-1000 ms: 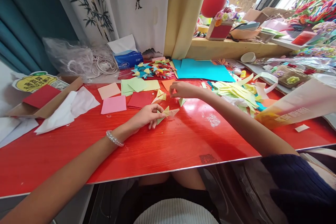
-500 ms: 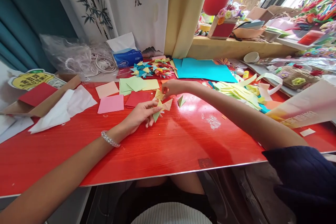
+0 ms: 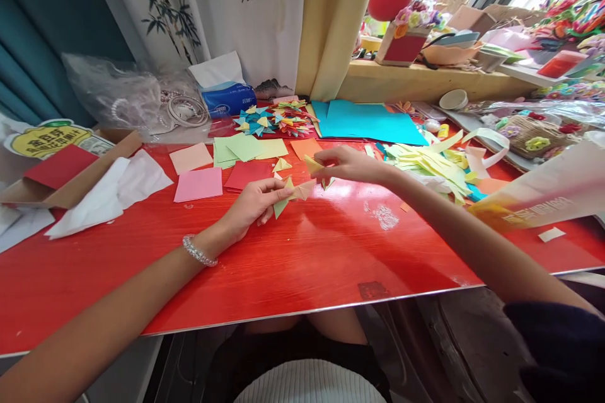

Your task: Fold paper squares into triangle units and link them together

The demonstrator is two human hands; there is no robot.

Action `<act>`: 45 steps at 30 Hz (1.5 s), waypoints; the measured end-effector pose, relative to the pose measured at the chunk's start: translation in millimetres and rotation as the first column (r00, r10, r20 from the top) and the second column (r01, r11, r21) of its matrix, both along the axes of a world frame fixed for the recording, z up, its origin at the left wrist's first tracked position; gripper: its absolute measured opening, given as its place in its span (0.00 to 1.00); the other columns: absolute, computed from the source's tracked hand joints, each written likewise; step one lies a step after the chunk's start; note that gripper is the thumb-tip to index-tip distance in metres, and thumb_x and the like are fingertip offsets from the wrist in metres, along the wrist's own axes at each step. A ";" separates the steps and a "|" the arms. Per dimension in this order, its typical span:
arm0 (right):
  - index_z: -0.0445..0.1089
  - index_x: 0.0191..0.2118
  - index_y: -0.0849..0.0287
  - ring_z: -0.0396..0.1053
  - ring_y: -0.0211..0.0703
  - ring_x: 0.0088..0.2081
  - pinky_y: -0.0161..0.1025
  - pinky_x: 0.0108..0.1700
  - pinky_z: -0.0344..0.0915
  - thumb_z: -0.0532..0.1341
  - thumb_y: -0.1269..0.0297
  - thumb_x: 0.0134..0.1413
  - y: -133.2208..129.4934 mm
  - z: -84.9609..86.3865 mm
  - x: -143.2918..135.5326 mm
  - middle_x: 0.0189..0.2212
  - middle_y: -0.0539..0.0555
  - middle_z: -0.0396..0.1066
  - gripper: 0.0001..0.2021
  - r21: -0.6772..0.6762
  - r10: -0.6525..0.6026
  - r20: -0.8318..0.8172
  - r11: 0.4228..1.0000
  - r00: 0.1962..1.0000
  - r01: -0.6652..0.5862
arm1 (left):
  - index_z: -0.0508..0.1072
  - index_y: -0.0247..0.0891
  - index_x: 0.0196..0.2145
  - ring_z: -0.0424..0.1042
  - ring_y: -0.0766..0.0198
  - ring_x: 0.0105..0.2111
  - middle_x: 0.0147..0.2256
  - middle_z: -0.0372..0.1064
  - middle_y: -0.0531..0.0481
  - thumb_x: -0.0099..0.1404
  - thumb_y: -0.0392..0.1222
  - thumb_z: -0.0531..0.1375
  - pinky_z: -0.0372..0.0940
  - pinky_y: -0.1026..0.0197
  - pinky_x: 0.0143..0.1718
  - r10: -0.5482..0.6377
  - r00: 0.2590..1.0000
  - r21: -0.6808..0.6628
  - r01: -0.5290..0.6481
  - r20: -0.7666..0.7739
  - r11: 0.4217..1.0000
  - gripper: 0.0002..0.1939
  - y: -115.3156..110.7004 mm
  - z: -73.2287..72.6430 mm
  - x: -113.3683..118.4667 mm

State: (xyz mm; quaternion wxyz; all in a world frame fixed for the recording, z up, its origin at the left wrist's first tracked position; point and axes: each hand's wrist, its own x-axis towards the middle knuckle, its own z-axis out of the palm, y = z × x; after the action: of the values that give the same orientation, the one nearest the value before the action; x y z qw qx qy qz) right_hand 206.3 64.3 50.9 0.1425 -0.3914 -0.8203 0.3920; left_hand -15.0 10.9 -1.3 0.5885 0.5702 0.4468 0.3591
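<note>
Between the thumb and fingers of my left hand [image 3: 255, 203] is a small joined origami piece [image 3: 282, 203] in green, yellow and pale orange, its points sticking out to the right. My right hand [image 3: 344, 165] pinches a yellow folded paper triangle [image 3: 312, 165] just above and right of that piece, apart from it. Another yellow folded triangle [image 3: 282, 164] lies on the red table [image 3: 312, 258] behind my left hand. A green folded piece [image 3: 328, 183] shows partly below my right fingers. Near my left hand lie red paper squares [image 3: 248, 175].
Pink [image 3: 198, 185] and light green paper squares [image 3: 243, 146] lie to the left. Finished origami stars [image 3: 258, 121] and blue sheets [image 3: 371, 123] sit at the back. Yellow paper strips [image 3: 430, 164] pile up at right, beside a translucent bag [image 3: 543, 186]. A cardboard tray [image 3: 70, 192] stands far left.
My right hand has lifted a yellow folded triangle off the table and brought it right and slightly toward me. My left hand stays nearly in place, still holding the joined piece.
</note>
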 end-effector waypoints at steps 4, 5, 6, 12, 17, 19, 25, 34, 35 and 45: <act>0.66 0.30 0.62 0.71 0.40 0.37 0.40 0.38 0.71 0.58 0.64 0.55 -41.1 -25.5 4.9 0.35 0.55 0.70 0.07 -0.153 -0.212 -0.464 0.976 0.860 0.158 | 0.64 0.36 0.26 0.49 0.78 0.14 0.22 0.62 0.58 0.56 0.47 0.63 0.41 0.69 0.13 0.121 0.983 0.051 -0.129 0.140 0.990 0.14 -2.0 4.1 0.7; 0.65 0.28 0.62 0.71 0.40 0.36 0.40 0.37 0.72 0.59 0.64 0.54 -46.4 -33.1 3.4 0.34 0.54 0.69 0.08 -0.193 -0.276 -0.549 0.960 0.788 0.202 | 0.61 0.36 0.24 0.49 0.78 0.15 0.20 0.59 0.59 0.55 0.45 0.64 0.43 0.70 0.14 0.143 0.973 0.044 -0.153 0.179 0.987 0.15 -2.5 4.6 0.6; 0.64 0.27 0.62 0.71 0.39 0.35 0.40 0.36 0.73 0.59 0.63 0.54 -49.8 -40.0 1.1 0.34 0.54 0.69 0.09 -0.235 -0.313 -0.590 0.948 0.745 0.213 | 0.59 0.36 0.23 0.50 0.77 0.15 0.19 0.55 0.60 0.54 0.44 0.65 0.44 0.70 0.15 0.156 0.966 0.039 -0.167 0.209 0.985 0.17 -2.9 4.8 0.5; 0.56 0.24 0.60 0.74 0.37 0.29 0.37 0.34 0.72 0.62 0.66 0.52 -54.0 -59.2 -13.6 0.29 0.51 0.73 0.13 -0.373 -0.305 -0.628 0.925 0.716 0.068 | 0.55 0.38 0.24 0.50 0.76 0.16 0.19 0.51 0.61 0.51 0.40 0.66 0.46 0.70 0.16 0.152 0.960 0.120 -0.184 0.235 0.976 0.19 -4.6 4.8 1.4; 0.57 0.25 0.60 0.70 0.33 0.19 0.31 0.24 0.66 0.59 0.72 0.51 -58.6 -62.4 -15.7 0.23 0.49 0.72 0.09 -0.411 -0.286 -0.585 0.911 0.759 0.027 | 0.62 0.44 0.46 0.65 0.72 0.20 0.28 0.66 0.57 0.53 0.42 0.65 0.56 0.69 0.18 0.093 0.979 0.127 -0.117 0.182 0.985 0.24 -5.7 7.3 3.4; 0.54 0.26 0.58 0.68 0.32 0.18 0.31 0.23 0.65 0.59 0.72 0.51 -59.1 -62.5 -15.9 0.22 0.47 0.72 0.11 -0.417 -0.292 -0.612 0.909 0.735 0.014 | 0.61 0.44 0.51 0.69 0.69 0.22 0.30 0.67 0.56 0.53 0.43 0.66 0.62 0.68 0.21 0.046 0.984 0.138 -0.070 0.170 0.988 0.29 -5.7 6.5 3.9; 0.57 0.48 0.55 0.72 0.37 0.22 0.33 0.25 0.68 0.61 0.70 0.52 -59.1 -55.6 -14.6 0.23 0.46 0.74 0.19 -0.388 -0.294 -0.681 0.921 0.670 0.010 | 0.71 0.36 0.31 0.67 0.71 0.25 0.28 0.66 0.54 0.55 0.46 0.65 0.67 0.69 0.25 0.067 0.987 0.169 -0.091 0.146 0.981 0.12 -6.3 1.0 4.6; 0.68 0.41 0.57 0.71 0.33 0.26 0.33 0.30 0.71 0.63 0.62 0.53 -64.4 -45.5 -10.4 0.28 0.48 0.71 0.10 -0.338 -0.329 -0.677 0.934 0.658 0.118 | 0.70 0.39 0.43 0.75 0.64 0.31 0.34 0.72 0.51 0.57 0.48 0.64 0.70 0.67 0.26 0.061 0.991 0.098 -0.072 0.117 0.993 0.18 -19.2 1.4 11.8; 0.69 0.41 0.57 0.71 0.33 0.27 0.32 0.30 0.71 0.63 0.62 0.53 -65.1 -45.4 -10.8 0.28 0.48 0.70 0.09 -0.332 -0.325 -0.674 0.936 0.664 0.121 | 0.70 0.39 0.44 0.75 0.64 0.31 0.33 0.72 0.51 0.57 0.48 0.64 0.69 0.67 0.26 0.061 0.992 0.096 -0.072 0.114 0.993 0.18 -20.1 1.3 12.5; 0.69 0.39 0.57 0.74 0.37 0.31 0.36 0.34 0.73 0.63 0.63 0.53 -75.8 -40.7 -15.0 0.30 0.50 0.74 0.08 -0.187 -0.305 -0.652 0.952 0.694 0.243 | 0.73 0.37 0.33 0.72 0.66 0.30 0.29 0.71 0.51 0.59 0.48 0.62 0.67 0.67 0.29 0.069 0.996 0.188 -0.080 0.062 0.979 0.12 -27.4 5.5 15.6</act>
State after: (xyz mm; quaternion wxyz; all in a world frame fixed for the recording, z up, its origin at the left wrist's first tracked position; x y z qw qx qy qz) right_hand 191.3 -11.5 10.2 0.4691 -0.3466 -0.6274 0.5160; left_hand 0.5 -16.5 4.3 0.5295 0.5966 0.4151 0.4375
